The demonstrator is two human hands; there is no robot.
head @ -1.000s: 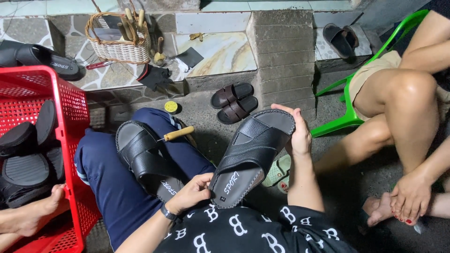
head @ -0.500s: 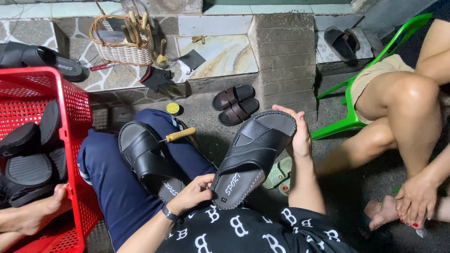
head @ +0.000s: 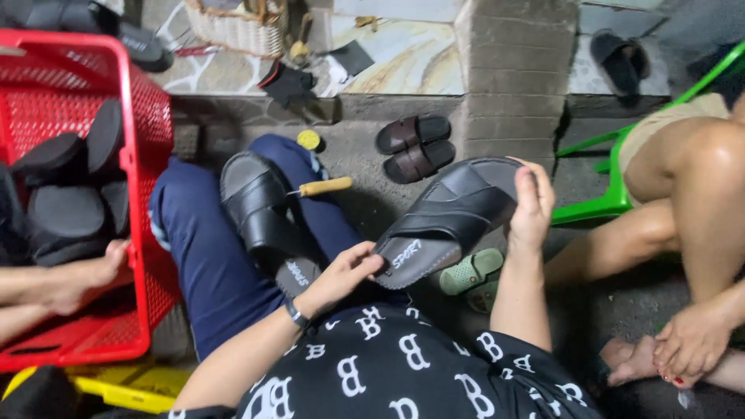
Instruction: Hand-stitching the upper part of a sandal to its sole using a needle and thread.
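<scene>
The black leather-look slide sandal (head: 450, 221) is gleaming smooth; at nine o'clock, the red plastic mesh basket (head: 136, 155) is shining glossy.

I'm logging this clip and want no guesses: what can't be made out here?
- Head view: the underside of the black sandal, turned away between the left hand and right hand.
- Tip of the wooden-handled tool, too thin.
- Red basket: left part cut off by the edge.

Sandal (head: 446, 221) between both hands, second sandal (head: 260, 209) on the lap, basket (head: 132, 155) at left.
</scene>
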